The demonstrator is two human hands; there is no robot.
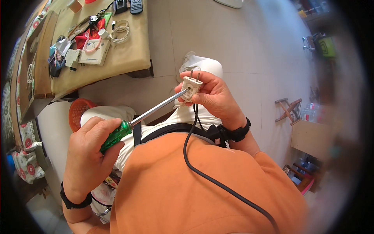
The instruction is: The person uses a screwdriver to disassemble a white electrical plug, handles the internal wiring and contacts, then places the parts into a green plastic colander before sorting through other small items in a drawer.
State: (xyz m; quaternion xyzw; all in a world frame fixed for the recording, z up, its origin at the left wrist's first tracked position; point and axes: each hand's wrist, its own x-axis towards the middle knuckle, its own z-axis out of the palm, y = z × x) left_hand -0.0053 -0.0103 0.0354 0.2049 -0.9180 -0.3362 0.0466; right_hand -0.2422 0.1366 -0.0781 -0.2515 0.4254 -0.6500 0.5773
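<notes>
My left hand (pixel 87 150) is wrapped round the green handle of a screwdriver (pixel 156 108). Its long metal shaft slants up to the right, and the tip meets the face of a white two-pin power plug (pixel 191 87), at the small hole in its middle. Between the thumb and fingers of my right hand (pixel 216 95) the plug is held upright, pins upward. A black cord (pixel 198 165) leaves the plug's lower end and runs down over my orange shirt. Whether the tip sits in a screw is too small to tell.
On the left, a table (pixel 128 58) bears a white box (pixel 94 52), a coiled white cable (pixel 120 33) and a remote control (pixel 136 6). Below its edge stands an orange basket (pixel 76 115). A wooden folding stool (pixel 289 110) is at the right, near a cardboard-coloured box (pixel 311 138).
</notes>
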